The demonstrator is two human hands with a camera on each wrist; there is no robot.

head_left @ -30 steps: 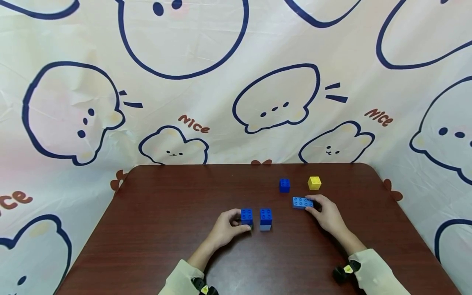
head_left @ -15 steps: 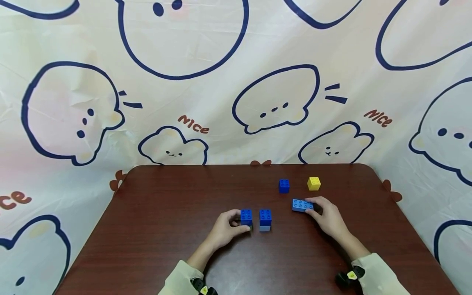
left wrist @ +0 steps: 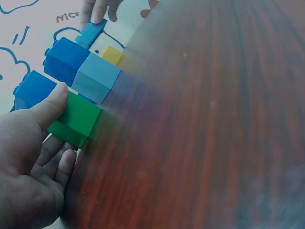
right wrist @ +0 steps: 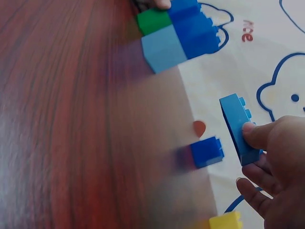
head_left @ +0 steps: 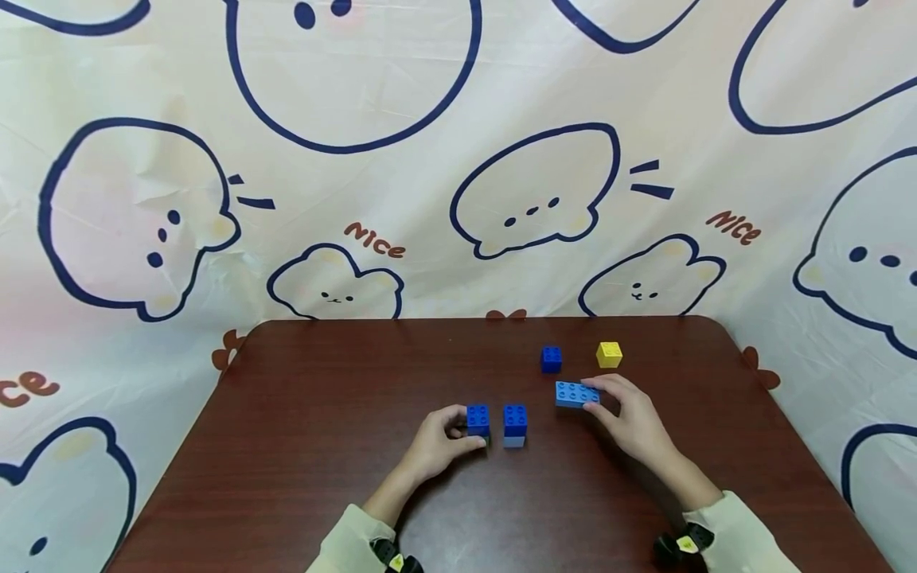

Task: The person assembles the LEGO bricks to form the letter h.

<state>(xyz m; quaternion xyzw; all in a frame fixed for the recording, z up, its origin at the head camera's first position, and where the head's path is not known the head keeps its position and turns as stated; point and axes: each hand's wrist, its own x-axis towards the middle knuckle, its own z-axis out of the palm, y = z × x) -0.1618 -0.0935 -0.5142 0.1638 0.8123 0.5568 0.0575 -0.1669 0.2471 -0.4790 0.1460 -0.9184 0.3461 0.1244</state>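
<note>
My left hand (head_left: 438,444) grips a two-brick stack between thumb and fingers: a dark blue brick (head_left: 478,418) on top of a green brick (left wrist: 78,117). Just right of it stands a second stack, a dark blue brick (head_left: 515,419) over a light blue-grey brick (left wrist: 97,78); the left hand does not hold this one. My right hand (head_left: 634,418) pinches the right end of a long light blue brick (head_left: 573,394), studs up. In the right wrist view that long brick (right wrist: 237,129) appears raised off the table, thumb on one side and fingers on the other.
A small dark blue brick (head_left: 551,359) and a yellow brick (head_left: 609,355) stand apart near the table's far edge, beyond the right hand. The brown wooden table (head_left: 322,382) meets a patterned cloth (head_left: 423,199) hanging behind it.
The right hand has carried the long light blue brick slightly left, toward the two stacks. My left hand has stayed on its stack without visible movement.
</note>
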